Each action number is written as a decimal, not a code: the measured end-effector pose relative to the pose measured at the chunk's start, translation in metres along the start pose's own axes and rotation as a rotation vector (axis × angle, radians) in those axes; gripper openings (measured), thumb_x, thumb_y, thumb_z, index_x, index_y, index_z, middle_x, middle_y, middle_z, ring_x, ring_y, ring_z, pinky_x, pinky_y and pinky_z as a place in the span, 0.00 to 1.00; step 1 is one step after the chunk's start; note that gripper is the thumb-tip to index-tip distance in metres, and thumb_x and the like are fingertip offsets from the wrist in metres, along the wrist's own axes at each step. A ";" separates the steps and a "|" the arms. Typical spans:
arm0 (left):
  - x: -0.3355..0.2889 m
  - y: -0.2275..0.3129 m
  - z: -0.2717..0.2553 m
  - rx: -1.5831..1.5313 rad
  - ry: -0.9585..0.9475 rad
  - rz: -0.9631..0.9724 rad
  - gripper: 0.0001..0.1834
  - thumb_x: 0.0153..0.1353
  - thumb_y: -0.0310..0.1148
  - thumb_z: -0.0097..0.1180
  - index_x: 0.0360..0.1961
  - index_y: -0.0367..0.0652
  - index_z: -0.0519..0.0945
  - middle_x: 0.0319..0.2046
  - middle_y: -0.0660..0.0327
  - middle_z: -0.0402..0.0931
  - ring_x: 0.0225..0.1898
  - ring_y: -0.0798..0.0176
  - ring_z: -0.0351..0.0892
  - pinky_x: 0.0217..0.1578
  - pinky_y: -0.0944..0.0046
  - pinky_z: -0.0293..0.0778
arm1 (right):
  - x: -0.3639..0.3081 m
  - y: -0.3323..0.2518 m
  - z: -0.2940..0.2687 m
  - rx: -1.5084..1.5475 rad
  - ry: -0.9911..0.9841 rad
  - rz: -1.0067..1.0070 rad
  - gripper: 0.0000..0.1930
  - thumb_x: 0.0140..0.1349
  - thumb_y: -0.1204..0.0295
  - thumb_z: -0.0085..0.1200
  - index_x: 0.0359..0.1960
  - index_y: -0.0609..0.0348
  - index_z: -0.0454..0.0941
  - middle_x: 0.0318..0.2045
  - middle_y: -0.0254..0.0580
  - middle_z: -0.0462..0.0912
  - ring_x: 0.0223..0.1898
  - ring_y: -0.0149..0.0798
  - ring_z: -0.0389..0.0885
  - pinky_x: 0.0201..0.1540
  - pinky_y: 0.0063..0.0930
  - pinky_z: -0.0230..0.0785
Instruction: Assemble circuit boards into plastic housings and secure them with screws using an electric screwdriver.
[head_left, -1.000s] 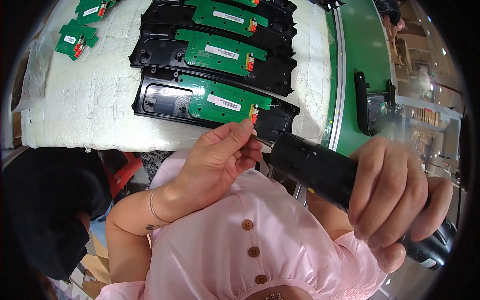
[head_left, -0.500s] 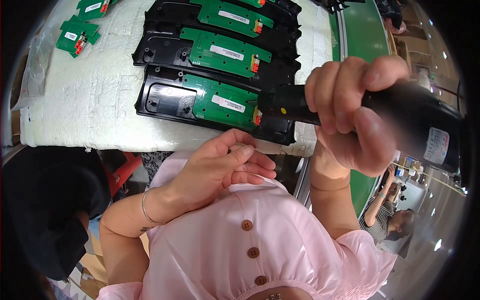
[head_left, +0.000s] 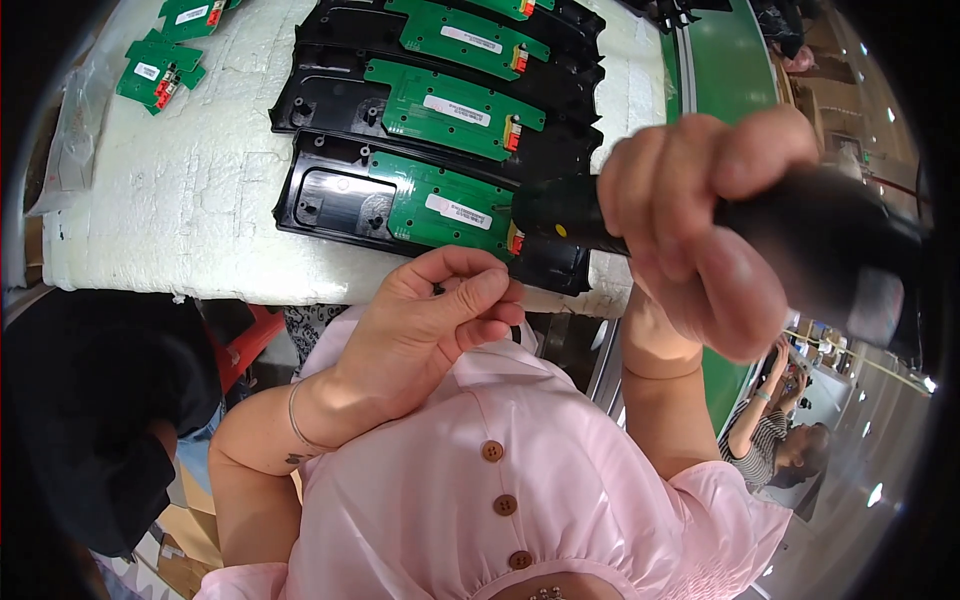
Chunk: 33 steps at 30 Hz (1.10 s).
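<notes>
My right hand (head_left: 690,225) is wrapped round a black electric screwdriver (head_left: 560,212), which lies nearly level across the view. Its tip points left, at the right end of the nearest green circuit board (head_left: 412,212); whether it touches a screw there is hidden. That board lies in a long black plastic panel (head_left: 335,222). Just below the panel's front edge, my left hand (head_left: 410,325) has its thumb and fingers pinched together. A small dark spot shows between them, too small to name. Beside the screwdriver tip sits a red and white connector (head_left: 516,240).
Several more panels with boards, such as one black panel (head_left: 330,95), lie in a row behind. Loose green boards (head_left: 158,72) rest at the far left of the white foam-like surface (head_left: 210,200). A person in dark clothing (head_left: 110,420) is at the left, another in stripes (head_left: 765,440) at the right.
My left hand has moved up toward the panel's edge, and its spread fingers have drawn together. The screwdriver and my right hand have shifted only slightly.
</notes>
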<state>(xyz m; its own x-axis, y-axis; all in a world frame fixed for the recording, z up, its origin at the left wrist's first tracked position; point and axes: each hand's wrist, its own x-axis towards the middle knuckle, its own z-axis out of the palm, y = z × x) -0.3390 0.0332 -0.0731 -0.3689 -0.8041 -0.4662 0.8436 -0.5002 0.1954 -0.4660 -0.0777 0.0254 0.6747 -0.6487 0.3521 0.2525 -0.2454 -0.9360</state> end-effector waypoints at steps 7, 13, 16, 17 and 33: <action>0.005 -0.002 -0.002 -0.105 -0.052 -0.012 0.06 0.62 0.33 0.49 0.36 0.42 0.73 0.30 0.65 0.74 0.30 0.75 0.74 0.33 0.77 0.73 | -0.026 -0.047 -0.008 0.315 0.063 -0.204 0.17 0.37 0.80 0.65 0.26 0.54 0.68 0.12 0.29 0.76 0.13 0.23 0.74 0.19 0.12 0.71; 0.013 -0.007 0.000 -0.110 -0.105 0.005 0.07 0.60 0.35 0.53 0.34 0.44 0.76 0.28 0.65 0.76 0.30 0.73 0.75 0.32 0.75 0.72 | -0.029 -0.048 0.004 0.068 0.108 -0.135 0.16 0.38 0.79 0.65 0.26 0.52 0.68 0.14 0.30 0.76 0.15 0.23 0.76 0.21 0.11 0.72; 0.015 -0.011 -0.001 -0.095 -0.053 -0.006 0.08 0.60 0.37 0.53 0.32 0.45 0.76 0.26 0.66 0.76 0.29 0.74 0.75 0.32 0.73 0.72 | -0.031 -0.035 0.005 0.121 0.116 -0.275 0.16 0.39 0.78 0.65 0.26 0.52 0.67 0.14 0.29 0.76 0.15 0.23 0.76 0.21 0.11 0.71; 0.016 -0.011 -0.003 -0.117 -0.091 -0.032 0.09 0.60 0.38 0.52 0.35 0.44 0.75 0.30 0.65 0.76 0.32 0.72 0.75 0.35 0.73 0.72 | -0.029 -0.034 0.007 0.074 0.150 -0.319 0.17 0.40 0.77 0.65 0.27 0.52 0.67 0.14 0.29 0.76 0.15 0.22 0.75 0.21 0.11 0.71; 0.000 0.004 0.007 0.116 -0.135 -0.228 0.16 0.63 0.29 0.43 0.50 0.32 0.67 0.48 0.49 0.71 0.49 0.55 0.73 0.47 0.69 0.73 | 0.003 0.007 -0.002 -0.160 0.158 0.009 0.16 0.45 0.75 0.36 0.39 0.59 0.64 0.15 0.30 0.62 0.14 0.26 0.59 0.24 0.24 0.57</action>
<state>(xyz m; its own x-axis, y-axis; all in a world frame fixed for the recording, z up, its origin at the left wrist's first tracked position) -0.3383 0.0288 -0.0659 -0.5993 -0.6980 -0.3920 0.6852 -0.7005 0.1997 -0.4634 -0.0833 0.0198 0.5561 -0.7531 0.3517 0.1256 -0.3422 -0.9312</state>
